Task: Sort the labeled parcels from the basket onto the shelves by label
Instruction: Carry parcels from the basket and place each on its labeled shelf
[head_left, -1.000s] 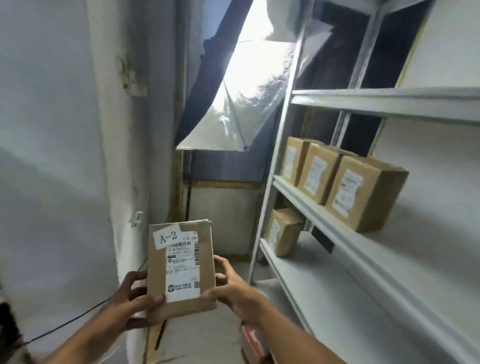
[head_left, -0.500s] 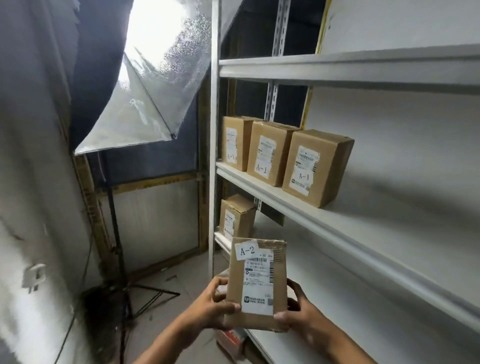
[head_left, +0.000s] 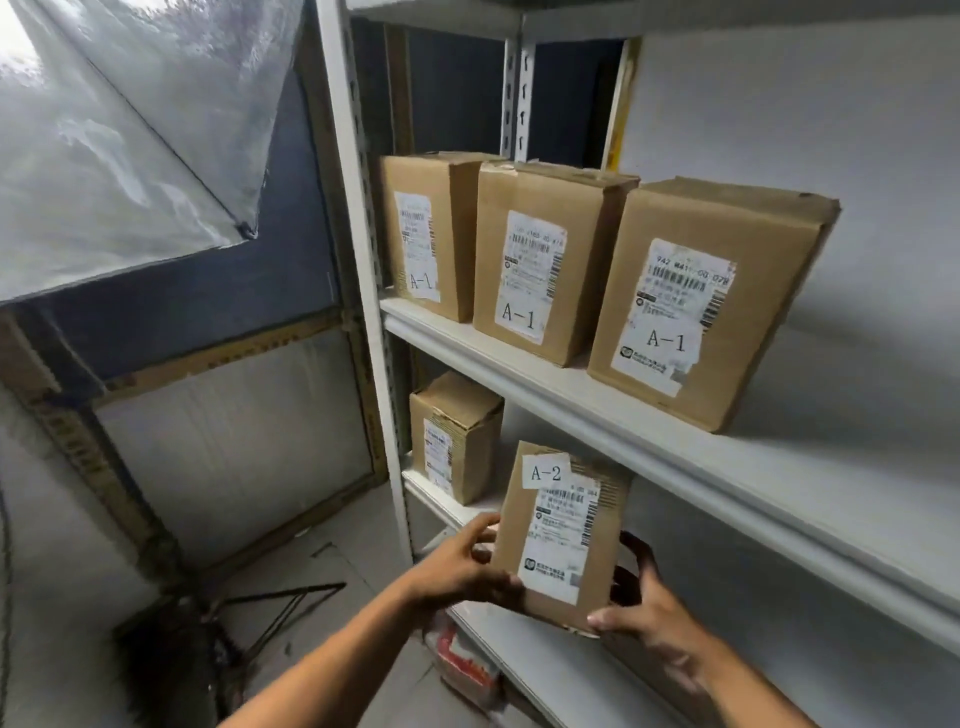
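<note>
I have the A-2 parcel (head_left: 558, 535) upright between both hands, label facing me so I can read the tag against what already stands on the shelves. My left hand (head_left: 457, 569) grips its left edge, fingers (head_left: 480, 525) curled round the side. My right hand (head_left: 641, 605) grips the lower right corner from beneath and behind, thumb on the front, taking most of the weight. The parcel hangs in the air just in front of the front edge of the lower shelf (head_left: 524, 660), not yet resting on it.

The upper shelf (head_left: 571, 410) carries three A-1 boxes (head_left: 535, 260) in a row along its front edge, labels outward, so that level is plainly not mine. On the lower shelf one small box (head_left: 454, 439) stands at the left end near the upright post (head_left: 363, 260); its tag is too small to read. I judge that A-2 goes on this level, just beside that box, kept upright and label-out like the others. The risk is clipping the upper shelf's lip as I push in.
</note>
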